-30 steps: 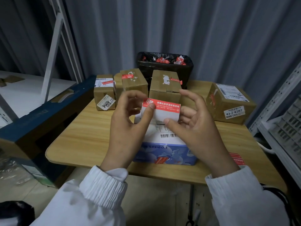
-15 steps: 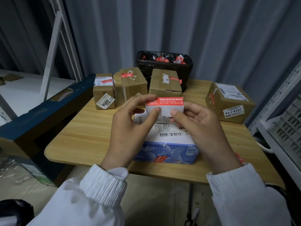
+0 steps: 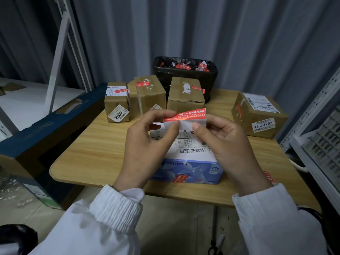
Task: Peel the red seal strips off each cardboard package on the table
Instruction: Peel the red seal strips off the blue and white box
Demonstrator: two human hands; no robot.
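Observation:
A peeled red-and-white seal strip (image 3: pixel 185 117) is held in the air between both hands. My left hand (image 3: pixel 147 144) pinches its left end and my right hand (image 3: pixel 224 142) pinches its lower right part. Below them a blue-and-white package (image 3: pixel 187 170) lies on the wooden table (image 3: pixel 92 153), with a small red seal on its front face. Three brown boxes (image 3: pixel 116 103) (image 3: pixel 150 94) (image 3: pixel 185 96) with red strips stand in a row behind. A fourth brown box (image 3: pixel 259 115) sits at the right with a red strip on its left side.
A black bin (image 3: pixel 185 74) with several crumpled red strips stands at the table's back edge. A loose red strip (image 3: pixel 268 176) lies near the table's right front edge. A white metal shelf (image 3: pixel 323 144) stands to the right, a blue-edged carton (image 3: pixel 46 129) to the left.
The strip has been folding: its white part is shorter now and the red band tilts up to the right. Both hands have drawn closer together around it.

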